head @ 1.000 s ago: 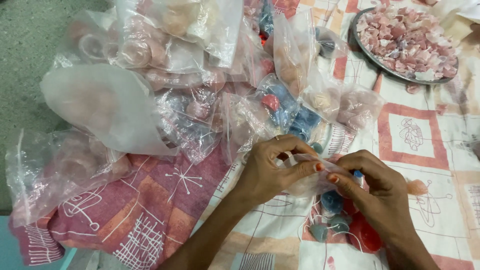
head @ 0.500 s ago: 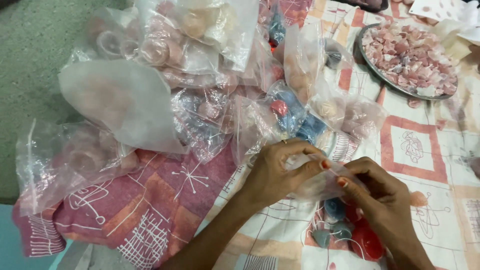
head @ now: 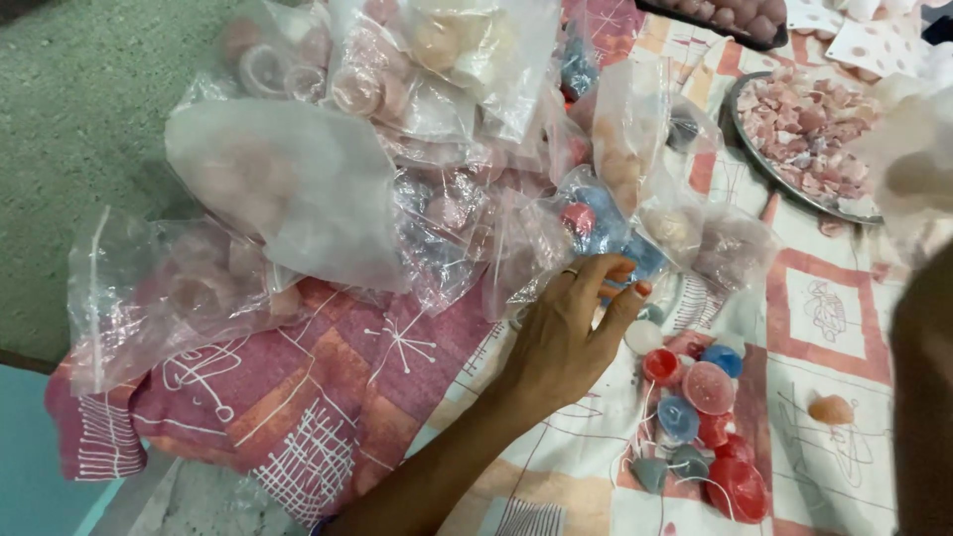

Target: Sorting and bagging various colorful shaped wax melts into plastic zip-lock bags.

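Candles [head: 700,427], small, loose on patterned cloth [head: 328,397] nearest camera: about nine counted — three red, one pink, two blue, two grey, one white; wicks trail between them. One orange piece [head: 832,408] apart to right. Left hand [head: 576,333], one ring, fingers loosely spread, reaching into clear bag of blue and red candles [head: 596,223], fingertips touching it. Right hand: dark blur at right edge, state cannot be told. Beyond: heap of clear bags [head: 377,129], count unclear. Farthest: one round tray of pink chunks [head: 804,129].
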